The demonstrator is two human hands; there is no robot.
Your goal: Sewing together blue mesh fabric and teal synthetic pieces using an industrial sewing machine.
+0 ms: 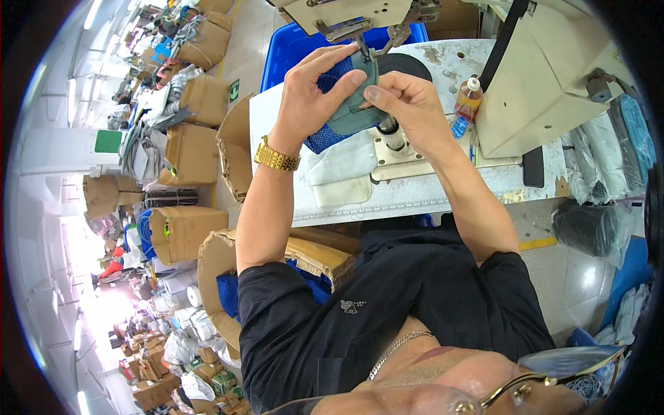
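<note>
A cap (352, 122) with green cloth and blue mesh (321, 140) sits under the needle area of a sewing machine (346, 15), over its metal post (392, 138). My left hand (315, 88), with a gold watch on its wrist, holds the cap's left side, thumb and fingers on the green band close to the needle. On the right edge of the band, my right hand (409, 104) pinches the cloth between thumb and fingers. A dark, rounded piece that looks like the brim (408, 65) shows behind my right hand. The stitch point itself is partly hidden.
A folded pale cloth (342, 173) lies on the worn white table (422, 197). An orange-and-blue bottle (468, 100) and a dark phone (532, 167) are to the right. Behind the table is a blue bin (280, 48). Open cardboard boxes (221, 259) stand at the left.
</note>
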